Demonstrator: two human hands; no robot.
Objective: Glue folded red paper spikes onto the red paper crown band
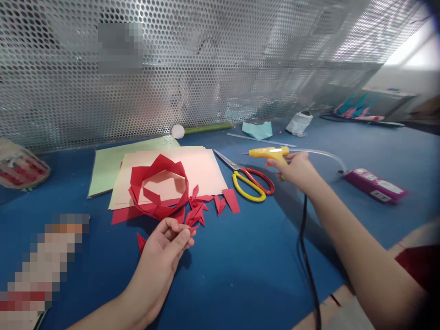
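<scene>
My left hand (168, 250) is closed, pinching a small folded red paper piece (193, 228) between thumb and fingers. My right hand (295, 170) is wrapped round the handle of a yellow glue gun (266, 151), its nozzle pointing left and a clear glue stick trailing from its back. Beyond my left hand, a red folded paper ring (137, 181) rests on a stack of pale sheets (206, 169). Several folded red pieces (196, 213) lie beside the ring. Between the ring and the glue gun are scissors (249, 183) with one yellow and one red handle, blades slightly apart.
A purple packet (374, 184) lies at the right. A black cable (304, 243) runs toward the front edge. A perforated metal panel (154, 91) stands behind the blue table (233, 275). At the left are a wrapped basket (22, 167) and a blurred-out flat object (48, 266).
</scene>
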